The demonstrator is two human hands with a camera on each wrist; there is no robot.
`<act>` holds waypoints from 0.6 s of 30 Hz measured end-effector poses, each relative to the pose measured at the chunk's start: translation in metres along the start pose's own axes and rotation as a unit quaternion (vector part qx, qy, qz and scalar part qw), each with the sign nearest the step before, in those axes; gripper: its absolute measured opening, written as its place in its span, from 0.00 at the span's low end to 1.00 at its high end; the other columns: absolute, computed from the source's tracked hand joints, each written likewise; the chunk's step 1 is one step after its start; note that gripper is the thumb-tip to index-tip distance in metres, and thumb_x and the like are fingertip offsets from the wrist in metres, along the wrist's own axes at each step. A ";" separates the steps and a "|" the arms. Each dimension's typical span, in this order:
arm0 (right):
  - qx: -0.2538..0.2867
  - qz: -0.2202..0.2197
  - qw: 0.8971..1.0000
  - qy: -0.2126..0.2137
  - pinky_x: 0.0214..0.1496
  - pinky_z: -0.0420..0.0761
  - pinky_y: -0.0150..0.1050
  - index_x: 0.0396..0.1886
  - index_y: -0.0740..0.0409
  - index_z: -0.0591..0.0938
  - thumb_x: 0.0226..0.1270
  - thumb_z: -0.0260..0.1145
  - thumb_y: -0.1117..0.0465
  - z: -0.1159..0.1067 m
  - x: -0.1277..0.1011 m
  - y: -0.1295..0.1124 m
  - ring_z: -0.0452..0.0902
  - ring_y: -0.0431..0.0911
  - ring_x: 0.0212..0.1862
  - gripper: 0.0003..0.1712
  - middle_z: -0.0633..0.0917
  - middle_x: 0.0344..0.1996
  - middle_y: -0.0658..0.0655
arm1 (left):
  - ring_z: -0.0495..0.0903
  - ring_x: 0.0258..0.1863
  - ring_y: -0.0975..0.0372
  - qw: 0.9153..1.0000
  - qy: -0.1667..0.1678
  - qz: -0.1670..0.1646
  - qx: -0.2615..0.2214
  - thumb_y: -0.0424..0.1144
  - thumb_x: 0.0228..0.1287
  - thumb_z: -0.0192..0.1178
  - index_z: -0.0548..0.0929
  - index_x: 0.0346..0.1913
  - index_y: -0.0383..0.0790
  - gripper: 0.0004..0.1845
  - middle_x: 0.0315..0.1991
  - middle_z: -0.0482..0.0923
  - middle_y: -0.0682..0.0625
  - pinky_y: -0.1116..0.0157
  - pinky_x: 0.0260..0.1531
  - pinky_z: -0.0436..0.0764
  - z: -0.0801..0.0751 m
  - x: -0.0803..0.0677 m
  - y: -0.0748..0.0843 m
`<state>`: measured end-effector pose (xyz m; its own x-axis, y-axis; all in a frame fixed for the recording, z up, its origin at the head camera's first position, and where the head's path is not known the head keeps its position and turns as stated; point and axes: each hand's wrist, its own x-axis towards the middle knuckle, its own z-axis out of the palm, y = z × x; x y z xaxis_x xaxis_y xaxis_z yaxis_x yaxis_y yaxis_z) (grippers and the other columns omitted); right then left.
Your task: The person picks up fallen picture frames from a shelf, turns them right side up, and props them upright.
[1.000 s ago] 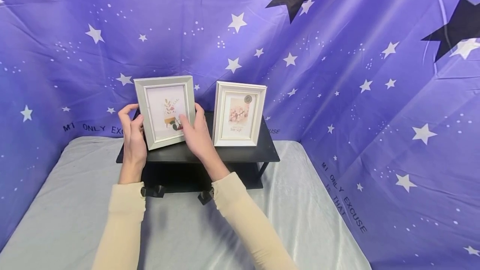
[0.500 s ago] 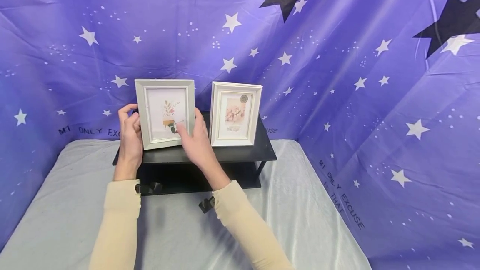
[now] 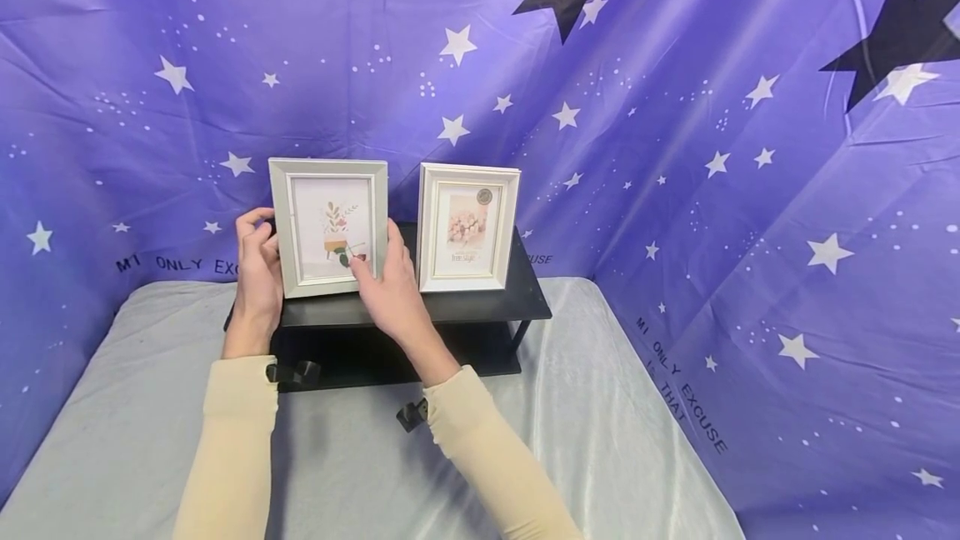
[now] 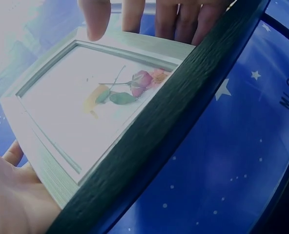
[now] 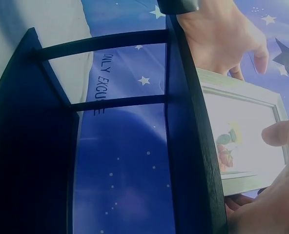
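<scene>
A pale grey-green picture frame (image 3: 311, 215), holding a print with leaves and a red flower, stands near the front of a black two-tier shelf (image 3: 480, 304). My left hand (image 3: 258, 282) is at its left side, fingers reaching behind the edge; in the right wrist view the left thumb stands off the front. My right hand (image 3: 393, 298) grips the lower right side, thumb over the picture and fingers behind, as the left wrist view also shows. To the right, a white picture frame (image 3: 467, 267) with a pink flower print stands upright on the same top, apart from both hands.
The shelf's lower tier (image 3: 341, 352) lies under the top, with thin posts at its ends. Beneath is a light grey cloth-covered surface (image 3: 630, 440). A purple backdrop (image 3: 360, 48) with stars rises close behind and along the right.
The grey-green frame has come from a leftward tilt to nearly level, and its top has dropped slightly. My right thumb has slid lower on the picture. The view has shifted a little.
</scene>
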<state>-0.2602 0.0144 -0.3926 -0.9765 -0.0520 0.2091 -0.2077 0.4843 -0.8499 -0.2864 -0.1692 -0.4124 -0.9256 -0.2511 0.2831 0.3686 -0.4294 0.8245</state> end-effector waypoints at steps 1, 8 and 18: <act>0.000 0.000 1.000 0.000 0.80 0.70 0.54 0.90 0.36 0.49 0.78 0.63 0.42 0.000 0.000 0.000 0.66 0.48 0.79 0.49 0.68 0.80 0.56 | 0.81 0.43 0.63 1.000 -0.001 -0.002 0.002 0.49 0.83 0.44 0.67 0.63 0.53 0.13 0.43 0.86 0.54 0.68 0.45 0.78 -0.001 0.001 0.000; -0.006 -0.005 1.000 0.004 0.81 0.68 0.57 0.90 0.35 0.46 0.78 0.63 0.44 0.004 -0.002 0.000 0.61 0.49 0.83 0.51 0.65 0.83 0.56 | 0.81 0.42 0.63 1.000 0.008 0.000 -0.007 0.48 0.81 0.44 0.68 0.62 0.52 0.14 0.42 0.88 0.55 0.68 0.44 0.77 -0.003 0.004 0.000; -0.066 -0.051 0.996 0.011 0.79 0.71 0.54 0.89 0.34 0.48 0.79 0.62 0.45 -0.003 -0.023 0.011 0.65 0.46 0.81 0.48 0.67 0.81 0.54 | 0.72 0.63 0.67 0.972 0.061 0.062 0.219 0.38 0.83 0.43 0.71 0.67 0.44 0.17 0.58 0.71 0.60 0.70 0.65 0.65 -0.012 -0.020 0.012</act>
<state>-0.2404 0.0230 -0.4052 -0.9489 -0.0892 0.3027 -0.2954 0.5883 -0.7527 -0.2627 -0.1797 -0.4144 -0.8498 -0.3898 0.3549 0.3794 0.0150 0.9251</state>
